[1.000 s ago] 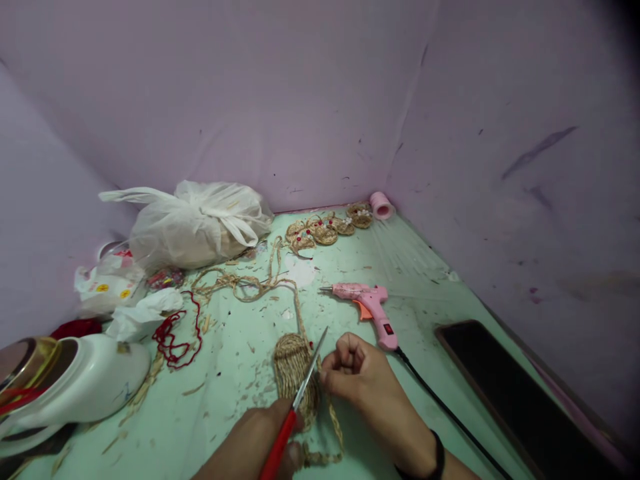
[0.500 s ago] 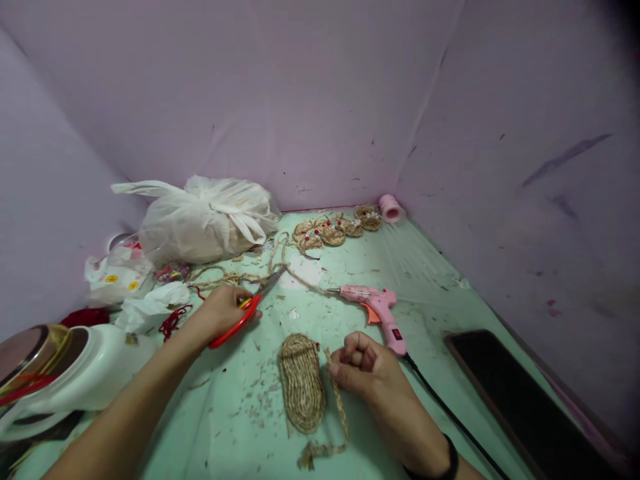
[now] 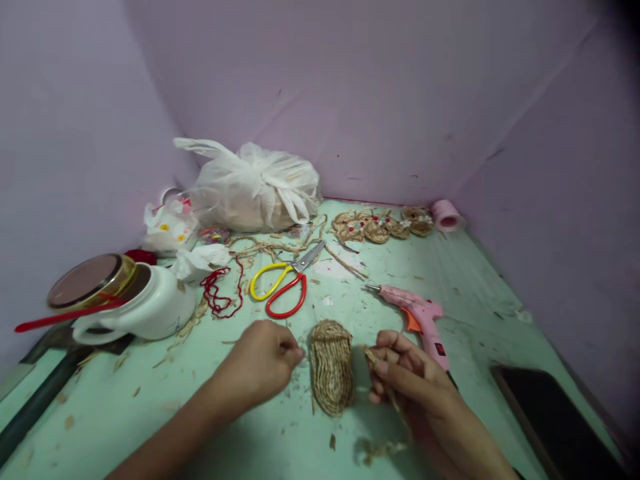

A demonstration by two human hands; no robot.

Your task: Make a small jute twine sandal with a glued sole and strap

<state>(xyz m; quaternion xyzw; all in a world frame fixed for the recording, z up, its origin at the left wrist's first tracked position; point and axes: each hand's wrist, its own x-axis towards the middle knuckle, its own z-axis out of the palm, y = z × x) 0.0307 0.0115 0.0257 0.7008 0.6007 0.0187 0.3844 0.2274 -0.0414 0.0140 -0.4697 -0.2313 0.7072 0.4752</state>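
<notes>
A small oval sole woven of straw braid [image 3: 331, 363] lies flat on the green table between my hands. My left hand [image 3: 260, 363] rests just left of it, fingers curled in, with nothing visible in them. My right hand [image 3: 407, 380] is closed on a length of straw braid [image 3: 373, 357] right of the sole; the braid trails down toward a frayed end [image 3: 383, 450]. Scissors with one yellow and one red handle [image 3: 283, 287] lie farther back, apart from both hands.
A pink glue gun [image 3: 417, 313] lies right of the sole. A white teapot [image 3: 145, 307], a gold-rimmed lid [image 3: 90, 280], red yarn [image 3: 220, 293], a tied white plastic bag [image 3: 255, 187], finished straw pieces [image 3: 380, 227], a pink roll [image 3: 447, 215] and a dark phone [image 3: 555, 413] ring the table. Purple walls enclose it.
My left hand carried the scissors out to the back left, left them lying there and came back beside the sole. My right hand stayed closed on the braid. The view swung left.
</notes>
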